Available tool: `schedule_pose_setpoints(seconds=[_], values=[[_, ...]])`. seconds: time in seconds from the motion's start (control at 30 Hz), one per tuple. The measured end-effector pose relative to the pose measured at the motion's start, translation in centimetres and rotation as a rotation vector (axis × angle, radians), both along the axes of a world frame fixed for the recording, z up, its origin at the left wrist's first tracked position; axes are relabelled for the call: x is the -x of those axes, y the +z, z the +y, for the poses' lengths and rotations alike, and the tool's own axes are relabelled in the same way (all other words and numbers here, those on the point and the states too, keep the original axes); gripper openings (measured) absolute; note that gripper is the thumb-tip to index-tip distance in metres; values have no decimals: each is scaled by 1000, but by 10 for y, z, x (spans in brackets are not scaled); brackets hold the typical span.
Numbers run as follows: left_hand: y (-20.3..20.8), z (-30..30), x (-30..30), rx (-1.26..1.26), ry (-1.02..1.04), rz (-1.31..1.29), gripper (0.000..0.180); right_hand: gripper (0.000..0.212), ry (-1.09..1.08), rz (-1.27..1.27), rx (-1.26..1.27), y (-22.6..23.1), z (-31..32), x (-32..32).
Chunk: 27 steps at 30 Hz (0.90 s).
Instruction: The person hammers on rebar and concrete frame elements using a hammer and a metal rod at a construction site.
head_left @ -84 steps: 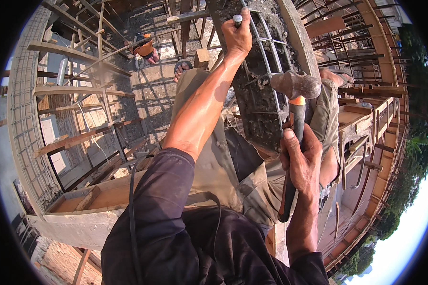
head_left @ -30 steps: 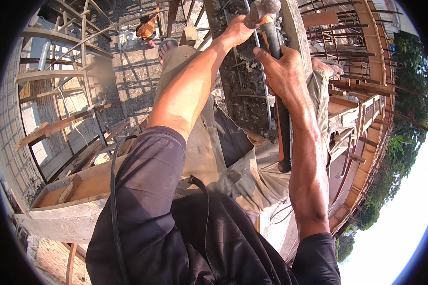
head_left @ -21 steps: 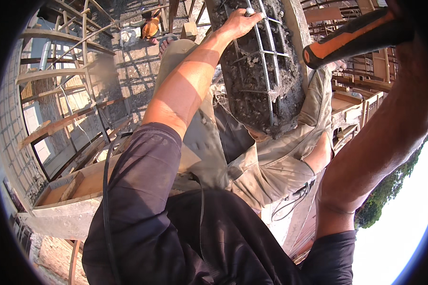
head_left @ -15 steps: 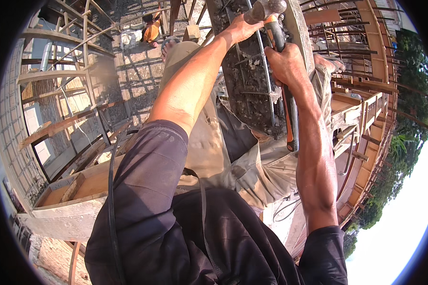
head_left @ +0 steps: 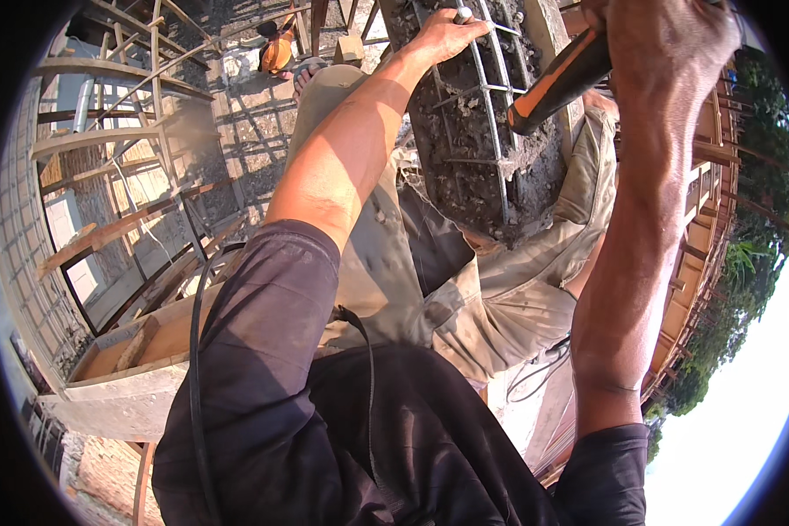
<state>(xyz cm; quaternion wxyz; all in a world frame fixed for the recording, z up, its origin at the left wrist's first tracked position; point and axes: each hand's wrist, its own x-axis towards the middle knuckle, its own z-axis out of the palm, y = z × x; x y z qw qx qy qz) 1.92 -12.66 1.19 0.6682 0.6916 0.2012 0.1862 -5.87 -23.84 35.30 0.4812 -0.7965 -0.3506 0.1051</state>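
My right hand (head_left: 671, 39) is raised at the upper right, its fingers wrapped round a hammer. The black-and-orange handle (head_left: 563, 81) points down and left out of the fist; the hammer's head is out of view. My left hand (head_left: 447, 37) is closed at the far end of a rough concrete beam (head_left: 465, 175), against its steel bars. From its grip sticks up the round grey end of a short metal rod (head_left: 462, 15), perhaps a chisel; its lower part is hidden. Long reinforcing bars (head_left: 485, 92) with cross ties run along the beam's broken top.
My legs in tan trousers (head_left: 368, 219) straddle the beam. Timber scaffolding and formwork (head_left: 96, 140) stand at the left, with more planks (head_left: 706, 237) at the right. Far below is an orange-and-black object (head_left: 276, 54). Trees (head_left: 763, 131) rise beyond the right side.
My right hand has lifted up and to the right with the hammer, taking its head away from my left hand. The left hand stays near the same spot, and the rod's end now shows.
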Motion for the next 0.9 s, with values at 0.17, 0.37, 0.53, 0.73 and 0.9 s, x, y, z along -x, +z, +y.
schedule_pose_setpoints(seconds=[0.17,0.37,0.53,0.73,0.9], values=[[-8,-6,-16,142,11,-396,41,41,-46,-198,671,-127,-63,-33],[-47,6,-27,66,124,-149,48,31,107,-345,374,-16,-27,6],[9,-17,-9,-36,15,-46,35,23,-131,-413,-16,16,-4,10],[11,-23,-16,-36,-134,-110,33,39,-98,-355,846,-143,-77,-59],[-20,-11,-22,610,-126,-209,12,42,-73,74,794,-114,-80,-8]])
